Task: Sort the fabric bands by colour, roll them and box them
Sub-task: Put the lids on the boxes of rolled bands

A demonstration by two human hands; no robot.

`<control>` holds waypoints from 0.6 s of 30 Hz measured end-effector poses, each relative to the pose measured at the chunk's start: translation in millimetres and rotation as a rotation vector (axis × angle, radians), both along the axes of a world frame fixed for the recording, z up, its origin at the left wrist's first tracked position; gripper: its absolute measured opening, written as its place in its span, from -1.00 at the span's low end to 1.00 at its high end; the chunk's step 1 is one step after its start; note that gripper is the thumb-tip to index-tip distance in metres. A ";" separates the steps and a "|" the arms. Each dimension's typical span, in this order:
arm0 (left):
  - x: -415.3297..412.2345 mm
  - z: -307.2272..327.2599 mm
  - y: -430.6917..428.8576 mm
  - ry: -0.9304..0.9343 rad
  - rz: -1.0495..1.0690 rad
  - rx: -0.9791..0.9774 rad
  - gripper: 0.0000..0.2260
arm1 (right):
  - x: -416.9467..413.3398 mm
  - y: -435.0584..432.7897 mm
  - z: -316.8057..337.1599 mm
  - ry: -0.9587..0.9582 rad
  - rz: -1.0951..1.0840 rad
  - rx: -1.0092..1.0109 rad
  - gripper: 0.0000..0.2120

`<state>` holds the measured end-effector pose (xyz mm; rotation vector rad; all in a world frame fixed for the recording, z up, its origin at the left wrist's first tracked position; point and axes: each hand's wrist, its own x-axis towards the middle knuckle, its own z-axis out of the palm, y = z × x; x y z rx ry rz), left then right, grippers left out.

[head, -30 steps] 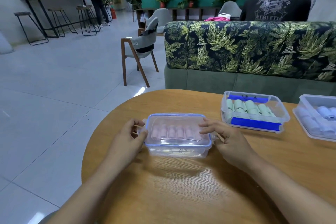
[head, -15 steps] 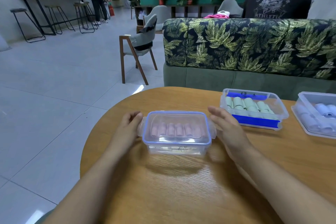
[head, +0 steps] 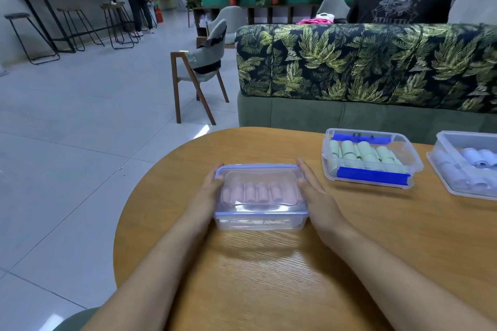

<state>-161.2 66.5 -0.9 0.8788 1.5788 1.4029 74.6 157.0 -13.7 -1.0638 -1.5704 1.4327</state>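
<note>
Since half a second ago, both hands have been brought in against the short ends of the box of pink rolls (head: 261,222), and the side clips that stood out then are now covered. The left hand (head: 207,191) and right hand (head: 314,196) are held flat, fingers straight, pressed against either end; nothing is gripped. The box, its lid (head: 259,177) on, is carried by the desk (head: 269,277), between the two hands. A clip could be left half-caught if the pressure is uneven, and the light box could be slid or tipped on the smooth wood. To the right of it and apart, a box of green rolls (head: 415,165), seemingly unlidded, is set. Farther right is a box of pale blue rolls (head: 468,138), cut by the frame edge. Neither stands in the way. Beyond it, a leaf-print sofa (head: 363,67) is seen.
</note>
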 end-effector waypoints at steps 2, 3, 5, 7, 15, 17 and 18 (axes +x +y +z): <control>-0.6 -5.6 -0.3 -0.185 -0.017 0.033 -0.63 | -2.9 -0.8 -0.5 0.060 0.009 -0.056 -0.54; -1.3 -6.8 0.9 -0.229 -0.041 0.047 -0.63 | -3.9 -0.3 0.3 0.069 0.024 -0.067 -0.53; 0.2 -5.2 0.0 -0.293 -0.056 0.074 -0.66 | -5.5 -1.0 4.2 0.046 0.071 -0.077 -0.52; 1.2 -3.4 -0.7 -0.329 -0.028 0.084 -0.68 | -4.0 -0.8 7.0 0.001 0.080 -0.043 -0.51; -14.2 1.9 -7.7 0.425 0.042 -0.035 -0.51 | 21.1 8.0 22.8 -0.583 0.108 0.530 -0.51; -18.4 23.6 -2.7 0.758 0.057 0.092 -0.56 | 19.7 1.2 29.6 -0.626 0.188 0.749 -0.54; -16.1 36.2 5.6 0.878 0.032 0.154 -0.61 | 16.1 -2.6 31.9 -0.645 0.271 0.796 -0.52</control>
